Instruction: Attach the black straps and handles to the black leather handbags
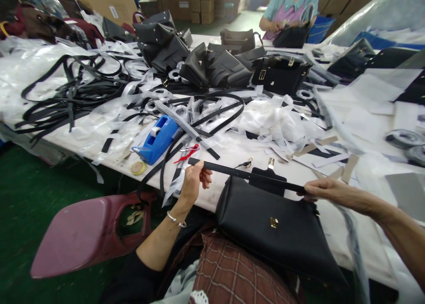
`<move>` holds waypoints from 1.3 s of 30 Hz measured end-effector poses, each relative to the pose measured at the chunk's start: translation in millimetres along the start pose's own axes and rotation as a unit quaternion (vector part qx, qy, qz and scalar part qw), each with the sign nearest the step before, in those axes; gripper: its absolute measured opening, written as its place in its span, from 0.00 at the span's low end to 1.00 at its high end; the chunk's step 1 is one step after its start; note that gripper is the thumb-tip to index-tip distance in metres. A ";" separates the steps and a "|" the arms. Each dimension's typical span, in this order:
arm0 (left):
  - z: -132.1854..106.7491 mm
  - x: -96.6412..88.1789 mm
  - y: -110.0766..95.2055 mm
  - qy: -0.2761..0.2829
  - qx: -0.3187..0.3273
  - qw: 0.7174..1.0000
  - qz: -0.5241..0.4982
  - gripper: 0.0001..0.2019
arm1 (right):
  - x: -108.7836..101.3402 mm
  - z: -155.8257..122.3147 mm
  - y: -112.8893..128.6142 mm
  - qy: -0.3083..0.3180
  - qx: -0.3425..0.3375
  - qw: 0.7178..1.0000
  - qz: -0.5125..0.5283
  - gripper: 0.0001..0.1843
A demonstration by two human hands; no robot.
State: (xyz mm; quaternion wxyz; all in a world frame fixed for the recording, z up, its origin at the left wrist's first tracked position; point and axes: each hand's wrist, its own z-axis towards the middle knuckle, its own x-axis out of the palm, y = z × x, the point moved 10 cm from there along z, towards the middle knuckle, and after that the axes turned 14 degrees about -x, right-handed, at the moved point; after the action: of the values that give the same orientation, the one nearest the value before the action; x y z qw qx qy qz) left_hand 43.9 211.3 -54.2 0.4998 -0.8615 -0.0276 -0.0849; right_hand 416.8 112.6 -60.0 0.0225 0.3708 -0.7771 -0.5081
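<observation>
A black leather handbag [282,228] with a gold clasp lies on my lap, against the table edge. A black strap [245,175] stretches straight across above the bag. My left hand [194,180] pinches the strap's left end, fingers closed. My right hand [327,192] grips its right end near the bag's top corner. A silver bracelet is on my left wrist.
A blue tape dispenser [156,140], red scissors [187,154], loose black straps [73,91], plastic wrapping and metal clips litter the white table [239,155]. Finished black bags [212,64] stand at the back. Another person [285,16] works on a bag at the far side. A maroon stool [89,233] stands at left.
</observation>
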 end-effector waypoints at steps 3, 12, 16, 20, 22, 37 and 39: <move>0.5 -1.3 2.0 0.002 0.002 1.000 -0.002 0.23 | 4.8 -2.8 6.3 0.013 -0.007 0.996 0.086 0.29; 2.7 -8.6 6.9 -0.007 -0.017 1.000 -0.004 0.20 | -16.0 -22.3 16.1 -0.079 0.043 0.979 0.185 0.26; 2.4 -12.9 9.6 -0.020 -0.026 0.999 0.005 0.17 | -18.4 -24.1 23.2 -0.069 0.053 0.978 0.191 0.26; 0.7 -16.8 9.1 -0.028 -0.018 0.999 0.000 0.16 | -20.8 -25.6 28.6 -0.069 0.050 0.979 0.188 0.23; 0.2 -19.4 8.3 -0.034 -0.011 0.999 -0.003 0.15 | -22.3 -26.8 31.5 -0.073 0.046 0.978 0.189 0.22; -2.2 -19.6 4.2 -0.029 0.014 0.999 0.014 0.11 | -27.6 -28.6 39.7 -0.048 0.030 0.986 0.157 0.19; -3.1 -16.9 0.1 -0.011 0.031 0.999 0.010 0.09 | -31.0 -26.9 34.8 -0.076 0.039 0.990 0.114 0.17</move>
State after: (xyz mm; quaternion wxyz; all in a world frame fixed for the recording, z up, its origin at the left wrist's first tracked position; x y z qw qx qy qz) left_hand 26.9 209.2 -55.7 0.5269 -0.8466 -0.0273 -0.0697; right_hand 431.1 117.6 -8.4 0.0068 0.2404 -0.8333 -0.4978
